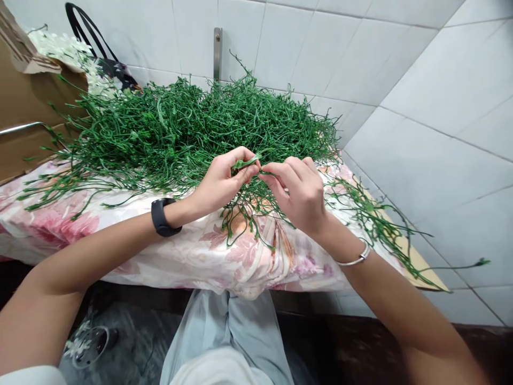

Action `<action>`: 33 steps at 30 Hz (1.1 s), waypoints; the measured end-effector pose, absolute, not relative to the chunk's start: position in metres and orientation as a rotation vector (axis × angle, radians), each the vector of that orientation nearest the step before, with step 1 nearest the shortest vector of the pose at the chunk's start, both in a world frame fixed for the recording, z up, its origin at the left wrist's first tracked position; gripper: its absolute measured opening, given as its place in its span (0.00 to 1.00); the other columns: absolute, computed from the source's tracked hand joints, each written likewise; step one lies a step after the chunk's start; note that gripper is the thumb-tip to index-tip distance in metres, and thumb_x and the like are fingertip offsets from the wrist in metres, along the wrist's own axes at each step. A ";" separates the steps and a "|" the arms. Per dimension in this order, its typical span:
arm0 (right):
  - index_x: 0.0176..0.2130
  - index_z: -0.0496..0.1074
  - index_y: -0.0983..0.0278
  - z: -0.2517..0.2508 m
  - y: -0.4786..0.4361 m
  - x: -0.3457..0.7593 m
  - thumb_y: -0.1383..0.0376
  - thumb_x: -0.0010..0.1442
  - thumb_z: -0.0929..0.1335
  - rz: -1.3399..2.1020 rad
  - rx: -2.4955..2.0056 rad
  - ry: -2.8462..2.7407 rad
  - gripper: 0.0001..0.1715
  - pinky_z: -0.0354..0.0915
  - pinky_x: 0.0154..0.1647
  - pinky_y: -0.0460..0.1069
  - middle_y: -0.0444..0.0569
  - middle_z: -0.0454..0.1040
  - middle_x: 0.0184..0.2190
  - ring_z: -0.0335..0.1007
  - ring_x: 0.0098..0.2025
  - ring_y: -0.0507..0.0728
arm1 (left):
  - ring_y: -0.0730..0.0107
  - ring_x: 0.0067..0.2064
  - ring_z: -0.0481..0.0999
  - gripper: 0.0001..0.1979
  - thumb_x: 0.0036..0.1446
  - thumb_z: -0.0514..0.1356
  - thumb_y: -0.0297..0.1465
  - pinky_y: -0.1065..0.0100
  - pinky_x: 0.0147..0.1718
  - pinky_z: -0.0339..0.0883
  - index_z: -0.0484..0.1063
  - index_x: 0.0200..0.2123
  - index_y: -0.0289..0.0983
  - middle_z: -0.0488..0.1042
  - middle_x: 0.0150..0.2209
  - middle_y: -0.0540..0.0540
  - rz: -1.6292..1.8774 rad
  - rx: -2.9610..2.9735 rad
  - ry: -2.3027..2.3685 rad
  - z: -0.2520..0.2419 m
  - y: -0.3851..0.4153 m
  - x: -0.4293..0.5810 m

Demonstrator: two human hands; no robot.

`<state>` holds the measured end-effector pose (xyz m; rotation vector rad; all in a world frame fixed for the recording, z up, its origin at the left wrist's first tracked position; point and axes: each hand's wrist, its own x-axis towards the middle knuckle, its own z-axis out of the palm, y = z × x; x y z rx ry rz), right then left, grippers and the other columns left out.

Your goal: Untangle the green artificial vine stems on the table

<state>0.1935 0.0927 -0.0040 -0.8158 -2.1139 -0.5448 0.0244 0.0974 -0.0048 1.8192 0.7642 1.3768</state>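
My left hand point(224, 179), with a black band on its wrist, pinches a green stem piece point(245, 162) with a paler, leaf-like end between thumb and fingers. Close against its fingertips, my right hand point(298, 192) is closed in a pinch on a thin green stem point(266, 172); its fingers hide most of that. Both hands are over the front of a big tangled pile of green stems point(192, 117). Below them, several loose stems point(244, 219) spread over the floral cloth point(140, 219).
A cardboard box point(28, 91) stands at the left, with white flowers point(64, 48) and a black-handled bag point(116, 72) behind it. More stems point(372, 214) hang over the right edge. White tiled walls point(304, 48) bound the back and right. A cup point(94, 345) is below.
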 end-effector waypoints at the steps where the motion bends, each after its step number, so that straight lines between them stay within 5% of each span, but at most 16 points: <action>1: 0.35 0.66 0.63 -0.004 0.092 0.194 0.64 0.60 0.62 -0.587 -0.802 -2.120 0.06 0.52 0.33 0.49 0.42 0.63 0.22 0.56 0.25 0.49 | 0.76 0.31 0.64 0.10 0.52 0.59 0.36 0.74 0.30 0.60 0.65 0.28 0.35 0.65 0.28 0.50 1.380 1.836 0.772 -0.005 0.097 0.025; 4: 0.33 0.67 0.64 -0.002 0.089 0.192 0.63 0.60 0.63 -0.430 -0.805 -2.100 0.07 0.53 0.34 0.48 0.44 0.66 0.24 0.57 0.26 0.49 | 0.75 0.32 0.64 0.08 0.54 0.58 0.34 0.74 0.32 0.60 0.65 0.28 0.35 0.65 0.29 0.49 1.389 1.896 0.793 -0.004 0.094 0.025; 14: 0.28 0.63 0.66 0.006 0.088 0.187 0.63 0.58 0.62 1.144 -0.771 -1.798 0.10 0.57 0.26 0.45 0.41 0.59 0.21 0.54 0.23 0.47 | 0.75 0.32 0.64 0.06 0.54 0.58 0.31 0.74 0.33 0.59 0.66 0.29 0.35 0.67 0.29 0.49 1.386 2.014 0.848 -0.004 0.093 0.025; 19: 0.38 0.62 0.61 0.000 0.086 0.189 0.60 0.56 0.65 0.557 -0.836 -1.975 0.10 0.51 0.21 0.44 0.37 0.51 0.19 0.48 0.20 0.46 | 0.77 0.30 0.63 0.09 0.53 0.59 0.34 0.74 0.31 0.58 0.64 0.26 0.35 0.64 0.26 0.51 1.379 1.835 0.828 -0.003 0.093 0.027; 26: 0.42 0.68 0.59 -0.006 0.092 0.201 0.67 0.61 0.61 -0.728 -0.677 -2.190 0.11 0.52 0.25 0.47 0.43 0.59 0.21 0.56 0.25 0.50 | 0.80 0.26 0.62 0.13 0.44 0.65 0.34 0.75 0.27 0.58 0.64 0.22 0.34 0.63 0.23 0.52 1.306 1.572 0.764 0.000 0.091 0.030; 30: 0.40 0.69 0.60 -0.001 0.091 0.202 0.65 0.61 0.61 -0.877 -0.710 -2.232 0.10 0.49 0.23 0.48 0.43 0.57 0.17 0.54 0.23 0.51 | 0.80 0.26 0.62 0.13 0.45 0.65 0.35 0.75 0.25 0.57 0.65 0.22 0.34 0.64 0.23 0.52 1.279 1.547 0.734 -0.001 0.092 0.028; 33: 0.34 0.69 0.63 -0.001 0.088 0.195 0.62 0.60 0.62 -0.611 -0.751 -2.159 0.08 0.51 0.24 0.47 0.43 0.60 0.19 0.55 0.23 0.49 | 0.79 0.25 0.62 0.13 0.47 0.64 0.35 0.74 0.25 0.57 0.64 0.22 0.34 0.62 0.23 0.52 1.282 1.592 0.707 -0.002 0.093 0.027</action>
